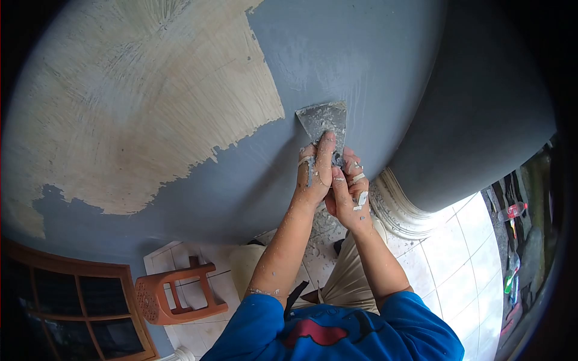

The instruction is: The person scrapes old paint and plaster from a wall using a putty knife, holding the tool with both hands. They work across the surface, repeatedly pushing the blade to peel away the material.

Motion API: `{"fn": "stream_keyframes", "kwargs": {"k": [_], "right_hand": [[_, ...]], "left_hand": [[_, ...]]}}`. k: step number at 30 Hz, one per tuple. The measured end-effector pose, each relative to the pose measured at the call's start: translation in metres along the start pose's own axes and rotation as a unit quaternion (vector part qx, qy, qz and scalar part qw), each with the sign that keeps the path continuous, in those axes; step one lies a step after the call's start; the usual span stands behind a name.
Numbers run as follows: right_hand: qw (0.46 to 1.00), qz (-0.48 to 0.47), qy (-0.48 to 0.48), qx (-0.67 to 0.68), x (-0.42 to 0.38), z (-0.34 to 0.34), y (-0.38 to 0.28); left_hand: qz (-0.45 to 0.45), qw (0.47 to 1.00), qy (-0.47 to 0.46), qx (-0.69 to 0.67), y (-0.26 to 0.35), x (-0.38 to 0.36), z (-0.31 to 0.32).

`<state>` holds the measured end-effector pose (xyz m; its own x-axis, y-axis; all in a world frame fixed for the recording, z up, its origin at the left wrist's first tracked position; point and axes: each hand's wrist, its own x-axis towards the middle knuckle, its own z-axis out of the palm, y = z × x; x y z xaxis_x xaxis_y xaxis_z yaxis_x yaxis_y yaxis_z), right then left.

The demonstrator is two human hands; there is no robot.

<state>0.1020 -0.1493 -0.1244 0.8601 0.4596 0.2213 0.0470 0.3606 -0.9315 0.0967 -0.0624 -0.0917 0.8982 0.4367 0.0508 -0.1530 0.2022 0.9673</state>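
Observation:
A wide scraper point(325, 118) with a paint-flecked metal blade rests its edge against the blue-grey wall point(343, 54), right of a large bare beige patch point(162, 96) with ragged edges. My left hand point(316, 165) presses on the blade's lower part, one finger stretched along it. Just right of it, my right hand point(349, 192) is closed around the scraper's handle, which is mostly hidden by the fingers. Both hands wear light strips on some fingers and are speckled with paint flakes.
An orange-brown plastic stool point(180, 292) lies on the tiled floor point(451, 259) at lower left, near a wooden-framed window point(78, 298). A dark round column point(481, 114) with a white base point(397, 207) stands at right. A bottle point(516, 210) lies beyond the tiles.

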Motion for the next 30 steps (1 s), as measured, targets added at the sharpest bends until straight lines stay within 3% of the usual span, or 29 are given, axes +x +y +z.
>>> {"fn": "stream_keyframes", "kwargs": {"k": [3, 15, 19, 21, 25, 30], "right_hand": [[0.998, 0.063, -0.013, 0.017, 0.001, -0.001, -0.016], [1.0, -0.013, 0.017, 0.019, 0.011, 0.006, -0.02], [1.0, 0.022, -0.006, 0.02, 0.021, 0.011, -0.053], [0.997, -0.072, 0.011, 0.003, 0.033, 0.022, -0.063], [0.991, -0.13, 0.013, -0.028, 0.055, 0.029, -0.098], [0.991, -0.12, -0.044, 0.027, 0.06, 0.031, -0.135]], "left_hand": [[-0.002, 1.0, -0.001, 0.0, 0.002, 0.003, 0.0], [0.01, 1.0, 0.002, 0.001, 0.022, 0.008, 0.01], [0.039, 0.999, -0.014, -0.001, 0.043, 0.018, 0.014], [0.077, 0.997, -0.027, -0.001, 0.063, 0.022, 0.019], [0.135, 0.989, -0.052, 0.008, 0.101, 0.038, 0.028], [0.165, 0.984, -0.066, -0.017, 0.133, 0.036, 0.042]]}}
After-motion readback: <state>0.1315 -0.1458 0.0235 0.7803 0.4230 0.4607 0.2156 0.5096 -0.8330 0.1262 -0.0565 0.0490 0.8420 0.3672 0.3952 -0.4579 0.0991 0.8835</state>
